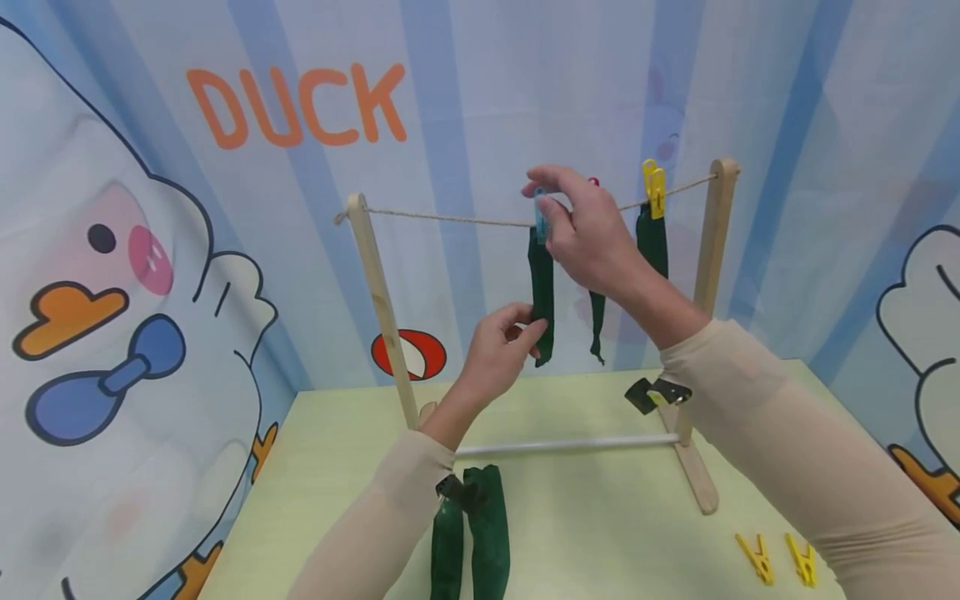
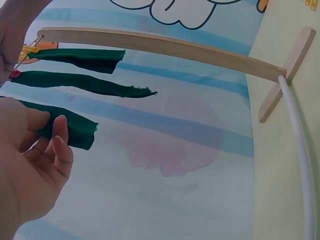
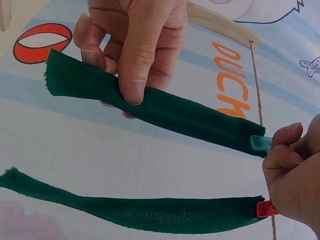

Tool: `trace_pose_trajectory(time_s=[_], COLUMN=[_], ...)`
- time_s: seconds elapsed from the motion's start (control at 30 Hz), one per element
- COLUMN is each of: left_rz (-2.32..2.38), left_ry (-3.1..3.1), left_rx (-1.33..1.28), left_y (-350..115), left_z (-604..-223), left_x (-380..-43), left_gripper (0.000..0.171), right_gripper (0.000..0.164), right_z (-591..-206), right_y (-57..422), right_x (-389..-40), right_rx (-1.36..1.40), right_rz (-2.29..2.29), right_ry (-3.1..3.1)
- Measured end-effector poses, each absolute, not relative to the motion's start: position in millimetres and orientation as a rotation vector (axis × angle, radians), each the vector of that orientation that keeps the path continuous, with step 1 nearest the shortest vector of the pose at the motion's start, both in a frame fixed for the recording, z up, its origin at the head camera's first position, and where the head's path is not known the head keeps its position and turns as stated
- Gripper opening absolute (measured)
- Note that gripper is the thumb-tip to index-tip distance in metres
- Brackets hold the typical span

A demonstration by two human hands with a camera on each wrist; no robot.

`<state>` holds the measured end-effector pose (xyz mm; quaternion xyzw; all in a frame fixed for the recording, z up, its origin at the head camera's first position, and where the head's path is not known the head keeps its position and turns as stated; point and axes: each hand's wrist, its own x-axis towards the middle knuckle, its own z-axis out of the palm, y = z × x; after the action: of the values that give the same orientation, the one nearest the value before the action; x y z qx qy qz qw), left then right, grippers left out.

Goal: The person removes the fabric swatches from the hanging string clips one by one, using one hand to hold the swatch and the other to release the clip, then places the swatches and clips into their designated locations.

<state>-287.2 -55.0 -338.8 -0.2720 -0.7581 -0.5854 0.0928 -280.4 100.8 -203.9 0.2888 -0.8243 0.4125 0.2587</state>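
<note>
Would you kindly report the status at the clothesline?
Left grip pinching green strip; right grip on blue clothespin. Strip's top at rope. Nothing visibly blocking.

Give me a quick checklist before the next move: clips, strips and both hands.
1. Blue clip on the top end of the held green strip: ok.
2. Left hand clear of that strip: not ok, it pinches the lower part.
3. Right hand clear of the blue clip: not ok, it is at the clip.
4. Right hand's grip fully let go: cannot tell.
5. Red clip and yellow clip each holding a strip on the rope: ok.
6. Spare clips on the table: ok, two yellow.
</note>
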Motion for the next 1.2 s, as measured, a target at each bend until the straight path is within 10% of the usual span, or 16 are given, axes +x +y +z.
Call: trace_pose_trajectory(time_s=[0.6, 1.2], left_rz=[-1.727, -1.682], left_ry=[-2.272, -2.267], left_rx=[-0.795, -0.828], left_y=[-55.7, -51.6], left_z=[-343.2, -339.9], left_x=[-285.6, -285.3], left_gripper=[0.016, 0.015], right_gripper=[0.005, 0.028], right_z=[-203.1, -194.9], right_y=[96.9, 99.9], right_x=[-278.2, -278.8], right_rx=[0.697, 0.671], right_rz=[1.196, 1.266], right_ry=[-2.169, -2.032])
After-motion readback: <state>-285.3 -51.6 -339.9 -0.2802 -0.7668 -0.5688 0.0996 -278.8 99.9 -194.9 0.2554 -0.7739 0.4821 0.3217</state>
